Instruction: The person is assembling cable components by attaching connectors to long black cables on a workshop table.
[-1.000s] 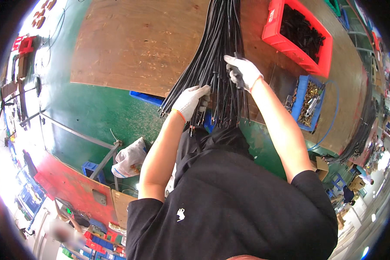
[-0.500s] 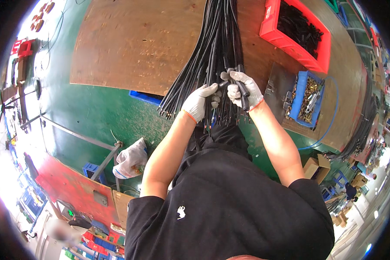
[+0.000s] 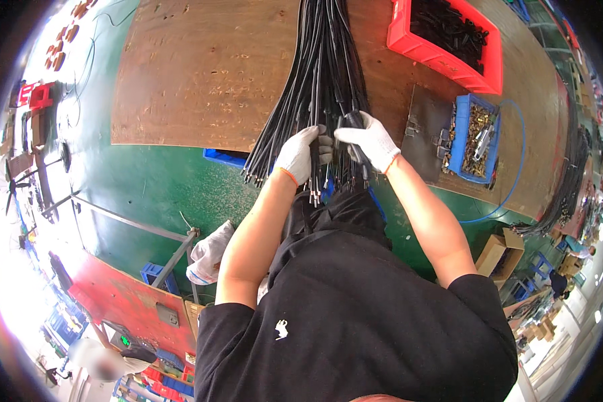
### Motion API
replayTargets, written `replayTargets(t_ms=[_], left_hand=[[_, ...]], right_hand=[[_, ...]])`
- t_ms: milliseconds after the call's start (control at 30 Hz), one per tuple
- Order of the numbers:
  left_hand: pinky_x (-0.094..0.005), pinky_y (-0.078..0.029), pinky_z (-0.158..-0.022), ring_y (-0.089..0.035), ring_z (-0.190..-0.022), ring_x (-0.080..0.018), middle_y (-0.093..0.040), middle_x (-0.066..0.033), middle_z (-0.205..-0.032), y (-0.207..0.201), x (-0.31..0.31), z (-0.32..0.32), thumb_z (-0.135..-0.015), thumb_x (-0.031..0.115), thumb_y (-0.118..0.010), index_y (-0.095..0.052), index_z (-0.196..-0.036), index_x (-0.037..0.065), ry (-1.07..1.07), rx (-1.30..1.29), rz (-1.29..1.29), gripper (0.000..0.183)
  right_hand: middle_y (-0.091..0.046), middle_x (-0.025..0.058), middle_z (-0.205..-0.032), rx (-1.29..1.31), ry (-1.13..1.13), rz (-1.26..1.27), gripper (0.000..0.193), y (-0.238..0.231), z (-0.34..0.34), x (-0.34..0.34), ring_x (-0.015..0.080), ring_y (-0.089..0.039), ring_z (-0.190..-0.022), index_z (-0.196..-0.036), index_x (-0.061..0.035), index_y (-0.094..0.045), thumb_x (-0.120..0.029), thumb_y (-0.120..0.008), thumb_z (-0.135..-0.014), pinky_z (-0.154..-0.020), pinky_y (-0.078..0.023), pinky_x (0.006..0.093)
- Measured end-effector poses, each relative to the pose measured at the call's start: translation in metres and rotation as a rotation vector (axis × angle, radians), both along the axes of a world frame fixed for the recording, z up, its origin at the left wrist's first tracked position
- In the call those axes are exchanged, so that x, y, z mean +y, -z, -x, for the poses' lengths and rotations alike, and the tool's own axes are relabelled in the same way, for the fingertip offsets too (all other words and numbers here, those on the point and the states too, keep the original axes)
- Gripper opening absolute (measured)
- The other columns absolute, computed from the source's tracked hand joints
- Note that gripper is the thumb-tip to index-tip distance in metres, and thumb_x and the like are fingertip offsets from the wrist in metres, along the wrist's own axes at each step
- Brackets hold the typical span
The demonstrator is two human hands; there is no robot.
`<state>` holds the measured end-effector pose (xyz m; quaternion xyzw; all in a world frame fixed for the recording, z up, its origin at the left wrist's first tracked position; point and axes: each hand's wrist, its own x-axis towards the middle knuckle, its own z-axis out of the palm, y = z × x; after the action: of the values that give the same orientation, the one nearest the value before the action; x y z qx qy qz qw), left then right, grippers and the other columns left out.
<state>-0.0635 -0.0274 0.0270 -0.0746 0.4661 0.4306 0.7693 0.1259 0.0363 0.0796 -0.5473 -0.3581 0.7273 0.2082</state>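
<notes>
A thick bundle of black cables (image 3: 315, 74) runs down the wooden table and fans out over its near edge, with bare ends hanging above my lap. My left hand (image 3: 300, 155), in a white glove, is closed around a black cable near its end. Just to the right, my gloved right hand (image 3: 374, 142) grips black sleeves (image 3: 352, 120), thick and tube-like; one points down toward the cable ends. How many sleeves it holds is partly hidden by the fingers. The two hands are close together but apart.
A red crate (image 3: 442, 53) of black parts stands at the back right. Nearer is a blue bin (image 3: 472, 141) of small brass-coloured pieces, beside a metal plate (image 3: 423, 134) and a blue hose (image 3: 521, 154). A white bag (image 3: 211, 253) sits low on the left.
My left hand has moved slightly left and now grips a cable, where its fingers were beside a black sleeve. My right hand has turned over the sleeves. The whole view has shifted a little.
</notes>
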Motion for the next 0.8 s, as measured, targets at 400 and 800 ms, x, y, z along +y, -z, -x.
replayTargets(t_ms=[400, 800], left_hand=[[-0.0233, -0.044, -0.057, -0.056, -0.069, -0.0049, -0.064, 0.0038, -0.085, 0.004, 0.008, 0.009, -0.100, 0.016, -0.072, -0.071, -0.111, 0.009, 0.260, -0.090, -0.087, 0.013], [-0.0276, -0.053, -0.063, -0.060, -0.076, -0.0120, -0.066, -0.0024, -0.094, -0.016, 0.004, -0.027, -0.099, 0.016, -0.072, -0.070, -0.111, 0.006, 0.117, 0.257, -0.123, 0.016]], right_hand=[[-0.066, -0.0005, -0.084, -0.029, -0.318, 0.043, 0.040, -0.015, -0.056, -0.067, 0.0079, -0.059, -0.065, -0.108, -0.0059, -0.065, -0.016, -0.090, -0.079, -0.057, -0.049, 0.0280], [-0.068, 0.0001, -0.098, 0.046, -0.420, 0.089, 0.042, -0.030, -0.086, -0.093, 0.0090, -0.062, -0.091, -0.113, -0.0008, -0.067, -0.011, -0.089, -0.078, -0.087, -0.053, 0.0290]])
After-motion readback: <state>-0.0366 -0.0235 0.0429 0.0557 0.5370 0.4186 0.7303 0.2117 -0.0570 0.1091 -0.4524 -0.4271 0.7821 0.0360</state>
